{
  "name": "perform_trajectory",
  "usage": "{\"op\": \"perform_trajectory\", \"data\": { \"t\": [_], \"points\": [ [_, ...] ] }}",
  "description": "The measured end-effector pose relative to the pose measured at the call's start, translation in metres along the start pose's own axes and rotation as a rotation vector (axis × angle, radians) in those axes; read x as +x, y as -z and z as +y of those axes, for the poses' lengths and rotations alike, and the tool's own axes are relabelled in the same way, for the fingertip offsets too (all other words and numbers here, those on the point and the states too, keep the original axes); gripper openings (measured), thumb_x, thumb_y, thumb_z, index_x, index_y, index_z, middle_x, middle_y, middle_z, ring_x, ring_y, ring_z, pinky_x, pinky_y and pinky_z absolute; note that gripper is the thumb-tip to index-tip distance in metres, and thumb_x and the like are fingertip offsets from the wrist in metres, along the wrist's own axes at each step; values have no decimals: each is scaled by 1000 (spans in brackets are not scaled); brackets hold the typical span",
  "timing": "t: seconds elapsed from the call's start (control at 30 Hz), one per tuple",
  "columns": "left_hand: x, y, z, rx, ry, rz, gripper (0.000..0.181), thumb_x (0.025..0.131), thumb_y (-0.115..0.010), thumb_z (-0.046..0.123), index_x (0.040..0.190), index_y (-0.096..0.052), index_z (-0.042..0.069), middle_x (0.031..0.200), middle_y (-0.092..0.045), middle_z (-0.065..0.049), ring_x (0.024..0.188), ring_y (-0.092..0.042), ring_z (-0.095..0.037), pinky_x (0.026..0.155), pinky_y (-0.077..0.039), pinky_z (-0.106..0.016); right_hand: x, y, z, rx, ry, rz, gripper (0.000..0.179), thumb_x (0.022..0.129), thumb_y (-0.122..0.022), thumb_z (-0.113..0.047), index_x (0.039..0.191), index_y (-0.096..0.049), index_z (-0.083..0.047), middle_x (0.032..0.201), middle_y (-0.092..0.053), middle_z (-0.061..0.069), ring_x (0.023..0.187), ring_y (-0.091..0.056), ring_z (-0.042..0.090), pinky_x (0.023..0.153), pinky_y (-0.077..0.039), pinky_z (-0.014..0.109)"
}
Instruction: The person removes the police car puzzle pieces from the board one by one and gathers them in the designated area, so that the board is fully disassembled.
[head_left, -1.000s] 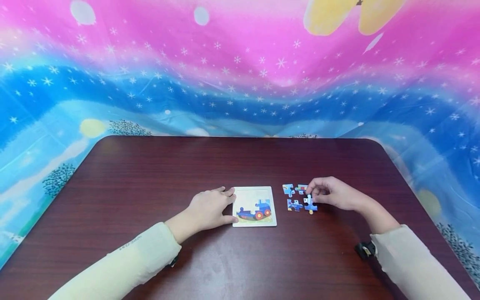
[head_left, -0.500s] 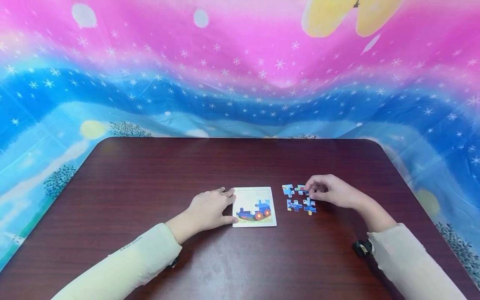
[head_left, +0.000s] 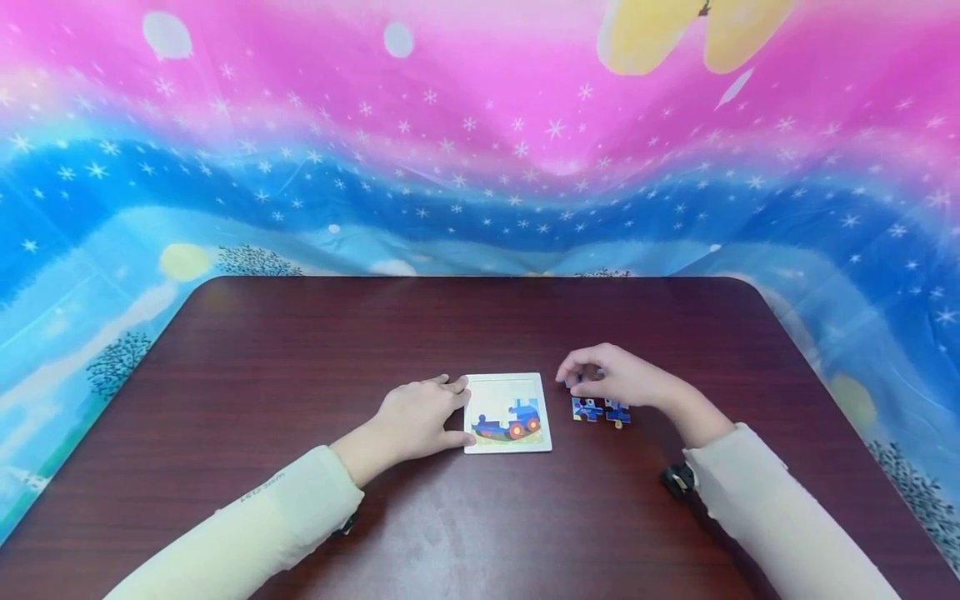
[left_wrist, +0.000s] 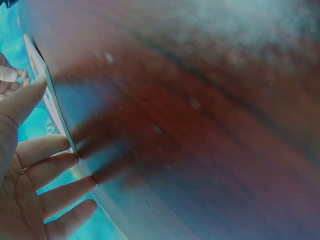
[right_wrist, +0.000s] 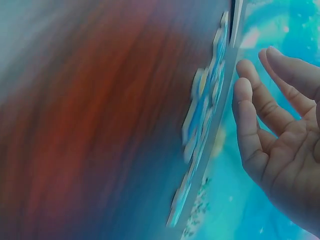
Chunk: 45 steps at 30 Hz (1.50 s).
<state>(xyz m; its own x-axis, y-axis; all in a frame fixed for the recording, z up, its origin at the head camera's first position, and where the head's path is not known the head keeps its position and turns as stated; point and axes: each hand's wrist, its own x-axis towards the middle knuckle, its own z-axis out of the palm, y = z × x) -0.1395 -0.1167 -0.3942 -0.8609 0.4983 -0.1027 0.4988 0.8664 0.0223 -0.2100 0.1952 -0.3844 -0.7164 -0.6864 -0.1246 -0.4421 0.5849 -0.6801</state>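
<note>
2 hands work over the table point(head_left: 337, 333) in the head view: the left hand point(head_left: 416, 421), spread out, touches the left edge of the puzzle board point(head_left: 502, 394), while the right hand point(head_left: 626, 379), loosely curved, hovers over puzzle pieces point(head_left: 587, 409) lying to the board's right. In the left wrist view, straight fingers point(left_wrist: 67, 193) meet the board's side. In the right wrist view, the right hand looks empty, apart from the pieces.
</note>
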Motion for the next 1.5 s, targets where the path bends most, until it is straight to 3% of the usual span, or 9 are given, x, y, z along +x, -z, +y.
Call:
{"op": "perform_trajectory", "data": {
  "t": [0.4,0.63,0.9,1.5],
  "points": [
    [1,-2,-1,8,2,-9,65,83,-69,62,134,-63,21,145,-58,-1,133,-56,-23,86,-58,-45,27,-18,-24,-19,87,-86,23,91,-70,-6,113,-74,-10,106,-69,4,82,-59,14,72,-54,26],
    [1,-2,0,5,3,-12,66,83,-70,62,134,-64,21,144,-58,-1,133,-57,-24,87,-58,-45,36,-28,-35,-56,87,-150,27,89,-73,-8,114,-74,-17,107,-63,2,77,-55,12,67,-50,23],
    [2,-2,-1,8,-3,8,67,82,-70,62,134,-64,20,142,-60,-2,132,-58,-24,87,-58,-46,40,-32,-38,-77,99,-212,34,85,-76,-4,115,-74,-19,111,-57,2,81,-53,14,72,-50,23],
    [2,1,-1,-6,-5,17,67,81,-72,60,133,-65,18,141,-61,-3,131,-58,-24,86,-58,-47,47,-34,-39,-141,88,-261,31,83,-79,-5,107,-68,-22,104,-54,1,81,-51,16,73,-48,25]
  ]
}}
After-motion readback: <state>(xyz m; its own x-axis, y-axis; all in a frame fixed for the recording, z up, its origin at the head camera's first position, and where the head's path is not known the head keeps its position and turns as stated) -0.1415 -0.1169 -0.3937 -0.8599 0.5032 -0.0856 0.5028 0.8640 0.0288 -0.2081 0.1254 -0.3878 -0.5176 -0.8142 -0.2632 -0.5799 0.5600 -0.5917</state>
